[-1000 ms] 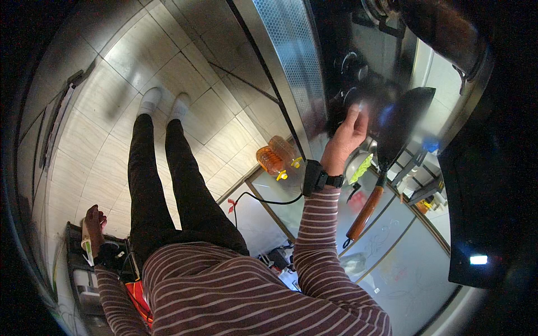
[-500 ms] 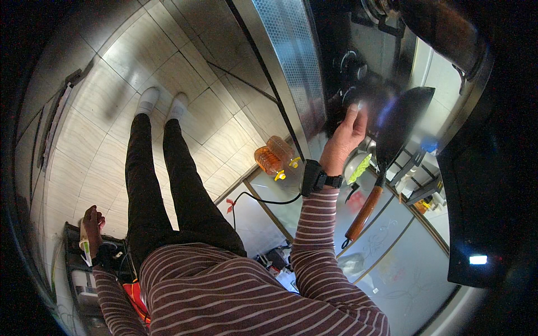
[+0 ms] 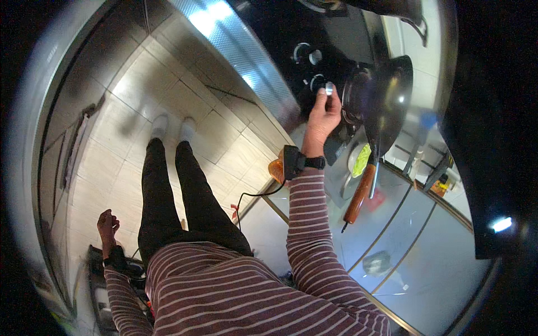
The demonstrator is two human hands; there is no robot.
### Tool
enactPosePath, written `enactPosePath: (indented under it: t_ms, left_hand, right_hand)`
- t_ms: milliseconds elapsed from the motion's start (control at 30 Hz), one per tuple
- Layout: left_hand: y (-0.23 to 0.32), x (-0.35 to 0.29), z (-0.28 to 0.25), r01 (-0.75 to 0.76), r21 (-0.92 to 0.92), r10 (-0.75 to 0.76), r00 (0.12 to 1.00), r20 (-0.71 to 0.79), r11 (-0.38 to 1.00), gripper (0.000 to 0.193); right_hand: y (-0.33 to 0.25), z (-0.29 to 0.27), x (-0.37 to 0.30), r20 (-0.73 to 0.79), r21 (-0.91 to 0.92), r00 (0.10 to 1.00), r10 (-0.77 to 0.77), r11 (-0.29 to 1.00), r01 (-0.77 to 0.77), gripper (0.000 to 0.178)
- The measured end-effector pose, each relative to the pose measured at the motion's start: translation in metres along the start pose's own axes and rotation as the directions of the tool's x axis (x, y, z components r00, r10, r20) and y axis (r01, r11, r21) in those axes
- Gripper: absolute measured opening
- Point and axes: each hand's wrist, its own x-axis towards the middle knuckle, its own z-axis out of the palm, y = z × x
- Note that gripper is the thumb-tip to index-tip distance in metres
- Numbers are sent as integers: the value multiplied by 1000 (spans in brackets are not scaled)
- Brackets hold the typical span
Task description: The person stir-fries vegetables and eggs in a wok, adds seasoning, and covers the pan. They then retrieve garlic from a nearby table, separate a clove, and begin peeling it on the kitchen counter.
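Observation:
My right hand (image 3: pixel 324 115) is at the black stove top (image 3: pixel 280 42), thumb and fingers pinched on a silvery control knob (image 3: pixel 329 88). A second knob (image 3: pixel 315 56) sits just beyond it. Right of this hand, a dark wok (image 3: pixel 392 101) rests over the burner, its wooden handle (image 3: pixel 360 193) pointing back toward me. My left hand (image 3: pixel 108 228) hangs low at my left side, fingers loosely curled and somewhat apart, with nothing visible in it. Both wrists carry a black strapped device, and a cable runs from the right one (image 3: pixel 292 162).
Beside the wok stands a bowl with something bright green (image 3: pixel 361 159). A glossy pale counter (image 3: pixel 417 252) spreads along the right. An orange-brown bottle (image 3: pixel 276 168) is partly hidden behind my right wrist. A dark rack (image 3: pixel 98 280) stands near my left arm.
The view has shifted, bringing the wok and counter more into sight. The blue glow by the wok's side no longer shows. My right hand remains at the knob; the left still hangs down.

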Motion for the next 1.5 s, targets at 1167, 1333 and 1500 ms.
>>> enactPosePath:
  t_ms: [1167,1333,1500]
  left_hand:
    - [163,-84,151,-281,192,193,905,379,940,27]
    - [180,-159,216,-505,390,342,843,415,770,24]
    - [168,-210,261,-555,414,391,820,418,722,23]
  right_hand:
    - [133,-269,-111,48,753,637,769,391,-529,42]
    - [185,-338,-51,251,960,493,833,-149,-237,40]
    - [198,-355,-30,357,907,623,696,-98,-410,49]
